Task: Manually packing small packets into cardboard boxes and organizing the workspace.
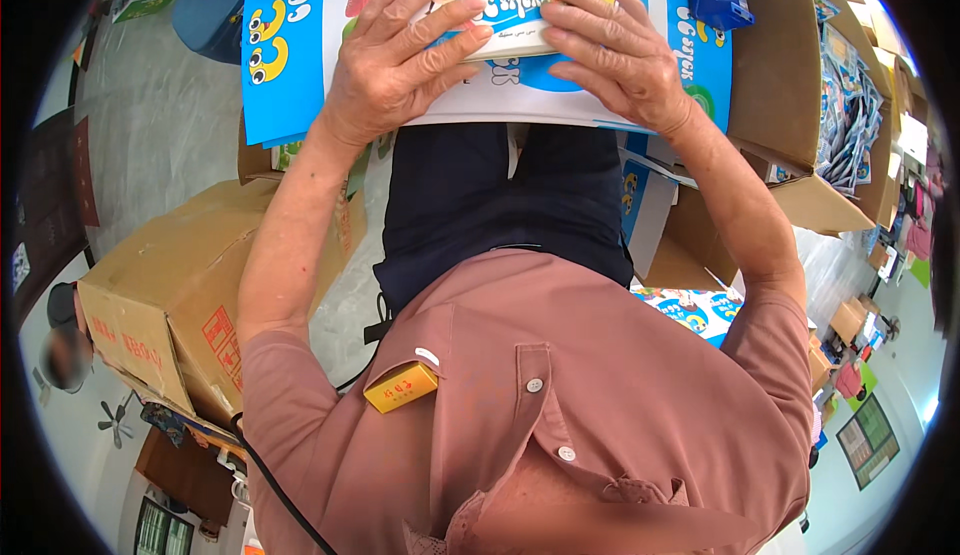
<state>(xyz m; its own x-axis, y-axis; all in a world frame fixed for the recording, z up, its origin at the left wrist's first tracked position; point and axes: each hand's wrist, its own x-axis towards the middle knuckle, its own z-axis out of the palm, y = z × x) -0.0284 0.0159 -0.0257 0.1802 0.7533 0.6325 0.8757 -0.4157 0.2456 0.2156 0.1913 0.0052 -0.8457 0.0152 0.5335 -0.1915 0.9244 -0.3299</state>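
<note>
- Both hands press flat, fingers spread, on one small printed packet (500, 0).
- Left hand (395, 60) covers its left part; right hand (615, 50) its right.
- Packet lies atop a blue-and-white sheet stack (290, 65) over the lap.

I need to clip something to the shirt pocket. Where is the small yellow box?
In the head view, the small yellow box sticks out of the pink shirt's chest pocket, lower left of centre, beside the cardboard carton.
</note>
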